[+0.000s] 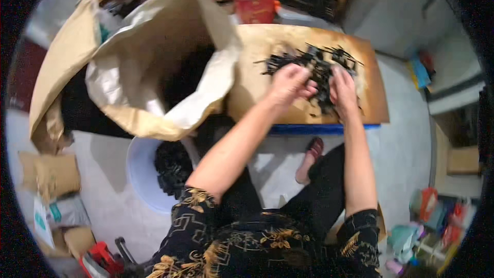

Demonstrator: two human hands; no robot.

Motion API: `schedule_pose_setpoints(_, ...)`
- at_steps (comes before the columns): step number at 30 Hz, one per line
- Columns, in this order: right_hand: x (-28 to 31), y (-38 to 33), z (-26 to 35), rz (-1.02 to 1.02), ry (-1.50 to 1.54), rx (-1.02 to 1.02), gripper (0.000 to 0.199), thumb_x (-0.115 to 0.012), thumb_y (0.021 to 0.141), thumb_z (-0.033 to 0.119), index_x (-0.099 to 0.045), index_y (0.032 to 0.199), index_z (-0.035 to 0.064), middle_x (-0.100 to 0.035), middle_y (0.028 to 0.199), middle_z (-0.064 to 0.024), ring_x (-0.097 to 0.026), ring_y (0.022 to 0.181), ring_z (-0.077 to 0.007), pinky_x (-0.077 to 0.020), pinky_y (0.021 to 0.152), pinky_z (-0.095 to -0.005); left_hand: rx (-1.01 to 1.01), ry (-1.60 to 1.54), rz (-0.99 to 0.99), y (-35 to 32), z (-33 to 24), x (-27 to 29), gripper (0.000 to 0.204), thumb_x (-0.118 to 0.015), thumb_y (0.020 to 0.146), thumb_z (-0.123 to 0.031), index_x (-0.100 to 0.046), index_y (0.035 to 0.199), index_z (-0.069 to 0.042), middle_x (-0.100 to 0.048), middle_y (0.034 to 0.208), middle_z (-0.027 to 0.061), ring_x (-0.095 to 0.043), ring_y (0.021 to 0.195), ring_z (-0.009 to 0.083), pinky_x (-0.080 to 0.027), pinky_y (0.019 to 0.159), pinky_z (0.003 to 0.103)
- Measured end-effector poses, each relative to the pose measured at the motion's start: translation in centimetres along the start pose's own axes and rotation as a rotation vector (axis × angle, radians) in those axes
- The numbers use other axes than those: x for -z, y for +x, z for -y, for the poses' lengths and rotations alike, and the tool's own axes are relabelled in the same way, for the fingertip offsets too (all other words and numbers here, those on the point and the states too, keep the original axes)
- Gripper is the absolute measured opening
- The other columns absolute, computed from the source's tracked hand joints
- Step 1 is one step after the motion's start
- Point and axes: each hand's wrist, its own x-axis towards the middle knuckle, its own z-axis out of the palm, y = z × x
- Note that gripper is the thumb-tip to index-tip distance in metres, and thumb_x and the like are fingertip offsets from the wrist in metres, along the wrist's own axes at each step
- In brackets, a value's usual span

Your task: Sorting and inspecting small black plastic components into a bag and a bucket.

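Observation:
A loose pile of small black stick-like pieces (321,80) lies spread over a brown cardboard sheet (249,93) in front of me. Over the pile's left side is my left hand (290,85), its fingers curled and the thumb against them. My right hand (343,92) faces it across the pile, fingers pressed together. Both are slightly blurred, and whatever is between the fingertips is too small to name. To the left of the cardboard, a big paper sack (116,85) with a pale lining gapes open, dark inside.
Below the sack, a white bucket (139,167) on the floor holds black pieces. A blue edge (319,129) shows under the cardboard. Behind it stands a red box (253,0). Brown parcels (54,175) lie at the left, colourful bags (406,239) at the lower right.

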Motion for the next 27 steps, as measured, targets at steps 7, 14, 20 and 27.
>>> schedule_pose_setpoints(7,-2.2,-1.9,1.0,0.320,0.011,-0.170,0.024,-0.045,0.092,0.031,-0.049,0.081,0.0101,-0.052,0.061,0.0015,-0.040,0.044,-0.0034,-0.0272,0.038,-0.0165,0.027,0.143,0.061,-1.5,-0.1,-0.8,0.013,-0.051,0.089,-0.019,-0.048,0.088,-0.007,-0.060,0.079,0.0055,-0.059,0.064,0.0106,-0.046,0.050,0.019)
schedule_pose_setpoints(14,-2.1,-2.4,1.2,0.381,-0.074,-0.099,0.023,-0.049,0.090,0.029,-0.055,0.100,0.0091,-0.047,0.058,0.0065,-0.033,0.041,-0.0008,-0.0215,0.037,-0.0152,-0.052,0.397,0.112,-2.1,0.5,0.1,0.015,-0.058,0.083,-0.017,-0.045,0.085,-0.010,-0.059,0.075,0.0014,-0.046,0.061,0.0051,-0.035,0.048,0.018)
schedule_pose_setpoints(20,-3.3,-3.1,0.9,0.316,-0.146,-0.016,0.023,-0.048,0.091,0.027,-0.055,0.103,0.0089,-0.043,0.059,0.0068,-0.033,0.042,-0.0020,-0.0232,0.037,-0.0181,-0.001,0.315,0.132,-2.6,0.2,0.7,0.022,-0.060,0.080,-0.013,-0.043,0.093,-0.009,-0.063,0.077,0.0064,-0.055,0.061,0.0082,-0.043,0.050,0.019)
schedule_pose_setpoints(27,-4.0,-4.7,-0.1,0.210,-0.083,0.205,0.021,-0.042,0.093,0.027,-0.049,0.094,0.0077,-0.037,0.056,0.0053,-0.030,0.045,-0.0023,-0.0229,0.038,-0.0180,-0.073,0.257,0.139,-3.6,-0.8,-0.3,0.043,-0.056,0.082,-0.003,-0.036,0.120,-0.004,-0.058,0.080,0.0071,-0.059,0.066,0.0137,-0.050,0.058,0.023)
